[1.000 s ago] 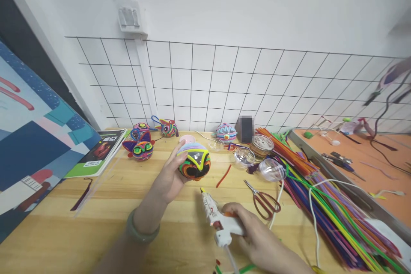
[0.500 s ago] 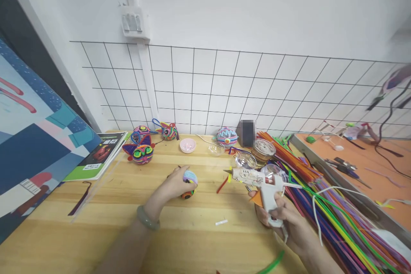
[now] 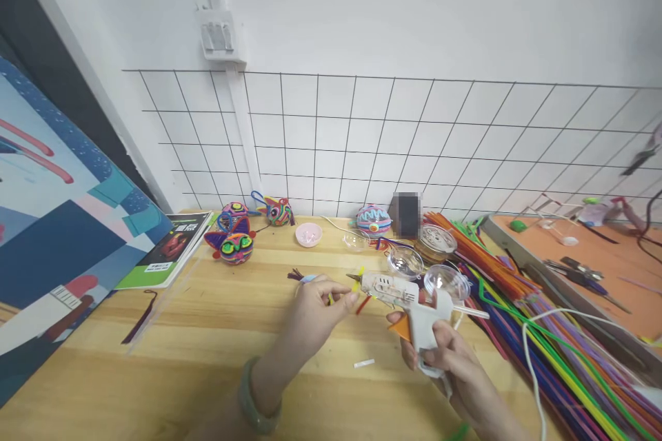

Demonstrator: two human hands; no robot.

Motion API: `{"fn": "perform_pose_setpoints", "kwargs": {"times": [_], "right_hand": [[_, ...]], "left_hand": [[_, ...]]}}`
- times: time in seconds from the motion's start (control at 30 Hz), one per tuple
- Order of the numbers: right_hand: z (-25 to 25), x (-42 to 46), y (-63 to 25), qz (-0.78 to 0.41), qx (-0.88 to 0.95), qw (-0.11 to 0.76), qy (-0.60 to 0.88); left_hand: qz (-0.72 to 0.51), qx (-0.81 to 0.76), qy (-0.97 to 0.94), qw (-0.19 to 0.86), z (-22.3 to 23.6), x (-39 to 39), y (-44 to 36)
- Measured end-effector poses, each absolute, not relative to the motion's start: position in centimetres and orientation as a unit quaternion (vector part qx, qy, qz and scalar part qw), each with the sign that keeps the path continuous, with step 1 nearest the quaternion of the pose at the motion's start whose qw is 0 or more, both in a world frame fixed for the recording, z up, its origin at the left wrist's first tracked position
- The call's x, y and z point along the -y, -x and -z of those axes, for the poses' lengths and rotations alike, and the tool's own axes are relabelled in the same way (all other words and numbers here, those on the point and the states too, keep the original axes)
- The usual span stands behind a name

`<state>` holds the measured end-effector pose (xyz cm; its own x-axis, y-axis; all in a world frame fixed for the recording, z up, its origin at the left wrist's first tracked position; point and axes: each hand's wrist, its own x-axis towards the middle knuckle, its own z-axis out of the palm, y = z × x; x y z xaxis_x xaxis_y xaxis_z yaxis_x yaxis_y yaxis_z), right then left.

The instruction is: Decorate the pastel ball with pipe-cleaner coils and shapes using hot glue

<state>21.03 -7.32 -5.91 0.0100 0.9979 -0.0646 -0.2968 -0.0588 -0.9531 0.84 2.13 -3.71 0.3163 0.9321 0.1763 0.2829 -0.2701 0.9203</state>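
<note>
Bright, even light on the wall (image 3: 414, 7) across the top; edges stretched; pixelated patch (image 3: 407, 215) right of centre.

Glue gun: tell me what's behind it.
Behind the glue gun, clear plastic domes show above its body and a red strip below its nozzle end. Whatever lies directly behind its white body is covered and cannot be seen.
</note>
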Motion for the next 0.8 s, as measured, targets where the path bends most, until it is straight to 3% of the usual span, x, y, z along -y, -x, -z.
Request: {"fn": "perform_pose_setpoints", "kwargs": {"times": [0.37, 0.57, 0.8], "right_hand": [[6.2, 7.9, -22.1, -0.585, 0.329, 0.623, 0.403], [7.5, 8.8, -22.6, -0.572, 0.376, 0.565, 0.46], [7.7, 9.3, -22.4, -0.552, 0.375, 0.57, 0.478]], "left_hand": [[-0.422, -0.545, -0.636, 0.347, 5.9, -7.8, 2.7], [-0.389, -0.607, -0.605, 0.338, 9.1, -11.4, 5.1], [-0.325, -0.596, -0.646, 0.349, 7.3, -9.1, 4.2]]}}
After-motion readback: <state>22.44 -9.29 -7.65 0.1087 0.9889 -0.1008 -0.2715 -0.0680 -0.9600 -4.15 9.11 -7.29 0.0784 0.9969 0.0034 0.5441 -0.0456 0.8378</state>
